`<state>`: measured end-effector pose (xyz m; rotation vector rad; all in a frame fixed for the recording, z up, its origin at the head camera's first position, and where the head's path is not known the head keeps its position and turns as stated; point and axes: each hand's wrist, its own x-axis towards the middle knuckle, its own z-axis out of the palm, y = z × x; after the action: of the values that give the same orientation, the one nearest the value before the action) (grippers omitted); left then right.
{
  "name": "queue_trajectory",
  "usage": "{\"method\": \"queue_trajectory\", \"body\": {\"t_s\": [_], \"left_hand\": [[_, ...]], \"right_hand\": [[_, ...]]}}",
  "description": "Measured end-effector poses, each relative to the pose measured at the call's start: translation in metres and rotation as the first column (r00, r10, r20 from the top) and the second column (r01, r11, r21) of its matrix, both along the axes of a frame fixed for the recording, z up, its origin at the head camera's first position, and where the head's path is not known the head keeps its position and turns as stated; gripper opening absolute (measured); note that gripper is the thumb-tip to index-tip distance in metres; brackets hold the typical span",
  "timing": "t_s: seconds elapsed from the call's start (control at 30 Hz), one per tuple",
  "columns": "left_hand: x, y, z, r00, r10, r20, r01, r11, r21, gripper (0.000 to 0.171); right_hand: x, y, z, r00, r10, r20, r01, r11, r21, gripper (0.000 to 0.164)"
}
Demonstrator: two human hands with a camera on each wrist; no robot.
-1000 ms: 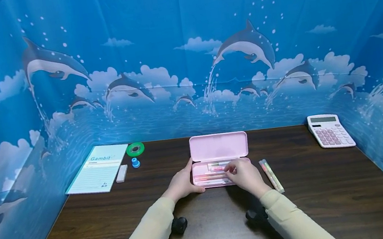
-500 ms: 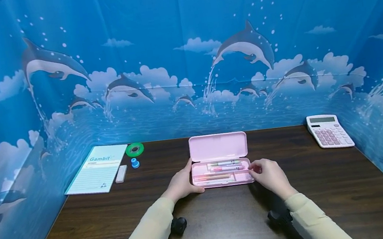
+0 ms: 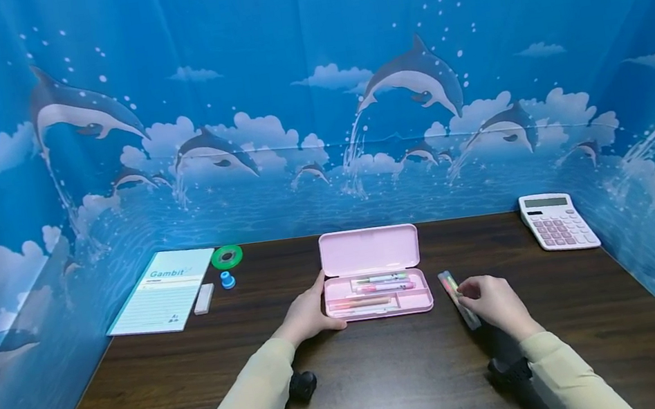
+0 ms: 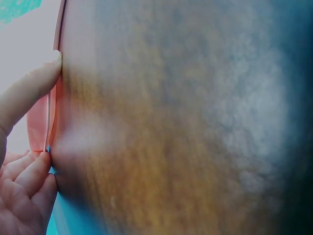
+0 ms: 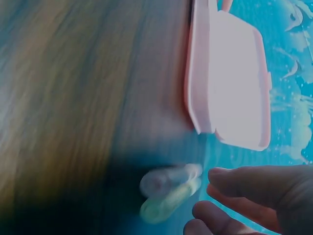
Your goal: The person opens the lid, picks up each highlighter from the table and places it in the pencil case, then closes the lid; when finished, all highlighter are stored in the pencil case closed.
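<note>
A pink pencil case [image 3: 369, 250] lies with its lid raised at mid-table; several pens [image 3: 384, 287] lie in its back compartment and slim sticks [image 3: 361, 303] in the front one. My left hand [image 3: 305, 314] holds the case's left end, thumb at the front edge and fingers at the back. In the left wrist view the thumb [image 4: 36, 81] presses the pink rim. Two pens, one pinkish [image 5: 166, 181] and one yellow-green [image 5: 164, 205], lie side by side right of the case. My right hand [image 3: 498, 303] is over them, thumb and fingers apart in the right wrist view, seemingly not touching them.
At the left stand a notepad [image 3: 160, 291], a white eraser-like block [image 3: 204, 299], a small blue item [image 3: 228, 280] and a green ring-shaped roll [image 3: 227, 257]. A calculator [image 3: 559, 222] sits at the back right. A dolphin-print curtain [image 3: 312, 95] encloses the table.
My right hand has gone from above the case's compartments, past its right end, to the two loose pens. The left hand has stayed on the case.
</note>
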<state>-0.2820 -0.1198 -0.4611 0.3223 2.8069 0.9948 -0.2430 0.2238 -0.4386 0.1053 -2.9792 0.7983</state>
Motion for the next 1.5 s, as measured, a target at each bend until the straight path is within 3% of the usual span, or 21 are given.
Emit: {"method": "queue_trajectory", "body": {"t_s": [0.2,0.73,1.13,1.5], "left_hand": [[0.001,0.000,0.002,1.000,0.003,0.002,-0.003,1.000,0.004,0.116],[0.001,0.000,0.001,1.000,0.002,0.011,-0.002,1.000,0.003,0.116],[0.000,0.002,0.003,1.000,-0.009,0.013,0.009,1.000,0.005,0.116],[0.001,0.001,0.003,1.000,-0.013,0.009,0.013,1.000,0.024,0.116]], "right_hand": [[0.000,0.006,0.000,0.998,-0.016,0.065,0.016,1.000,0.002,0.017],[0.001,0.013,-0.005,0.996,-0.007,0.084,0.005,1.000,0.019,0.012],[0.003,0.021,-0.004,0.993,-0.064,0.103,0.067,0.997,-0.027,0.009],[0.007,0.016,0.006,0.997,-0.074,0.028,0.074,0.997,0.012,0.010]]}}
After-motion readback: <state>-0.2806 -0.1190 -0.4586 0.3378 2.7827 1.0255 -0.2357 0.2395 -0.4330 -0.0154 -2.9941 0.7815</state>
